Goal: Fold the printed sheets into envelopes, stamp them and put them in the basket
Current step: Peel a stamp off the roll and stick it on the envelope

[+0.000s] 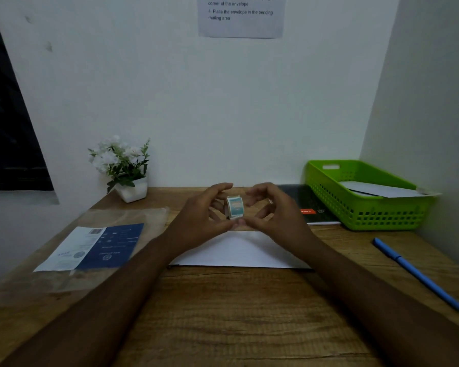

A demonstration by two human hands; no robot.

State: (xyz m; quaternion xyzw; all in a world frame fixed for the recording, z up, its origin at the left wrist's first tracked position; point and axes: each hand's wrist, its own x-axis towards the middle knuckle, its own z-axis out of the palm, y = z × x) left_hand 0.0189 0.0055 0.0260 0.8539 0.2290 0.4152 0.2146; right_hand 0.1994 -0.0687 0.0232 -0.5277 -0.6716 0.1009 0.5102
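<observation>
You pinch a stamp roll [235, 206] over a white sheet [239, 251].
Your left hand [204, 214] and right hand [274, 207] curl round it; grained counter [223, 313] open nearside.

A person's two bare arms.
The left hand [206, 217] and right hand [274, 211] are uncovered; the left forearm [117, 290] and right forearm [371, 290] are bare along their whole visible length.
</observation>
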